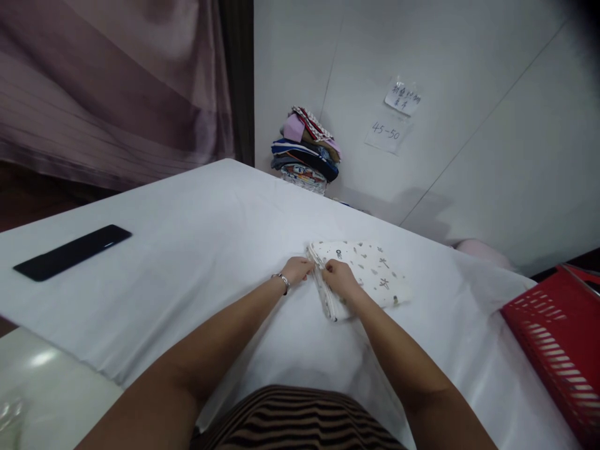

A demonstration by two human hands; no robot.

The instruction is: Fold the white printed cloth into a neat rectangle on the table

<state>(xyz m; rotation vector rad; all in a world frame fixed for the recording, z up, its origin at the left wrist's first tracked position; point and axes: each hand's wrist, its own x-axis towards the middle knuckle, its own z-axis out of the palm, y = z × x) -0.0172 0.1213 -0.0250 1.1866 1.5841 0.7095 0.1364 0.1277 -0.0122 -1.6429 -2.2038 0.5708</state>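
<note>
A folded white cloth printed with small grey-brown figures lies on the white-covered table, its layered fold edge facing left. My right hand is closed on that edge, with the fingers bent and pressed together at the layers. At the cloth's upper left corner, my left hand pinches the edge between thumb and fingers; the fingertips are small and partly hidden. A silver band circles my left wrist.
A long black flat object lies on the table to the left. Folded fabrics are stacked by the wall beyond the far edge. Handwritten notes hang on the wall. A red slotted basket stands at the right.
</note>
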